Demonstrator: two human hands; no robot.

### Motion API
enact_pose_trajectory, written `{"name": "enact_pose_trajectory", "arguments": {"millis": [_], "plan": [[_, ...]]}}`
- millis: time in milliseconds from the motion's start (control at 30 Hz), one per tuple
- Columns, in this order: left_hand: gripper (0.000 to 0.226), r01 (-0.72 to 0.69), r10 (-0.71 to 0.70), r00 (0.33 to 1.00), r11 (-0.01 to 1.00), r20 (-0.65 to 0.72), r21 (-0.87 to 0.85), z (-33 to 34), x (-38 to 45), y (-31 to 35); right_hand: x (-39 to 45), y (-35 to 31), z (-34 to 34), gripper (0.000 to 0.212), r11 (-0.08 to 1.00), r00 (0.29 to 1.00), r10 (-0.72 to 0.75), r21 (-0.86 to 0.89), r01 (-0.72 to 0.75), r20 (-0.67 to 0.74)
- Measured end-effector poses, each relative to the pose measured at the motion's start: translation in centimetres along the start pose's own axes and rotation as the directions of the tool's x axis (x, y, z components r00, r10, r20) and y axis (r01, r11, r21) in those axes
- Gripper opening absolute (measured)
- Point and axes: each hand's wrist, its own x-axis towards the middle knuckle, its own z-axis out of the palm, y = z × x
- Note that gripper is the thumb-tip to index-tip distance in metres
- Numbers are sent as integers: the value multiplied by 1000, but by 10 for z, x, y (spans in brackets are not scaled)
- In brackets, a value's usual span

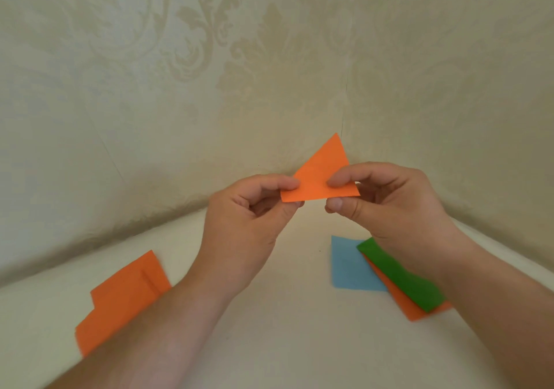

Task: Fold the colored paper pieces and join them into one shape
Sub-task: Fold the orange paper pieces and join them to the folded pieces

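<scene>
- The wall, pale and covered in a leafy pattern, fills the upper half of the view and meets the surface, a light one, behind the hands.
- A large orange paper lies flat on the surface at the left, partly covered by the left forearm; its lower corner is blurred.
- The left hand is raised above the surface and pinches the left corner of the orange triangle between thumb and curled fingers.
- The right hand pinches the right part of the same piece, thumb in front, forefinger on top.
- A blue paper lies on the surface below the right hand.
- A green folded strip rests across an orange sheet beside the blue one, both overlapping its right edge; the right wrist hides their far ends.
- The orange triangle, folded, is held in the air between both hands, tip pointing up, well above the other pieces.
</scene>
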Motion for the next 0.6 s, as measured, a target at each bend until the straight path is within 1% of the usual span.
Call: {"name": "enact_pose_trajectory", "arguments": {"millis": [67,167,233,300,400,433,500,567,600], "plan": [[30,6,-6,1000,1000,0,3,0,0,0,0,-1,-1,17,1000,1000,5,-5,-5,-12],[14,38,-38,999,999,36,-26,1,0,0,0,-3,-1,9,1000,999,20,-5,-20,-40],[21,78,-76,996,996,53,-46,2,0,0,1,-3,-1,9,999,998,35,-28,-37,-51],[20,129,-125,991,987,40,-96,3,0,0,1,-2,0,9,998,996,60,-30,-62,-58],[5,217,-207,976,960,73,-180,4,-1,0,2,0,2,9,991,989,135,30,-133,-60],[5,237,-225,971,953,84,-191,5,-1,0,2,0,3,9,986,985,162,49,-160,-57],[12,256,-242,965,949,95,-185,5,-1,0,2,0,4,9,978,978,202,65,-199,-43],[12,255,-241,966,951,94,-175,4,-2,1,2,0,5,8,975,976,213,73,-210,-37],[12,251,-239,967,953,90,-170,4,-2,1,2,1,5,13,976,977,209,72,-206,-41]]}}
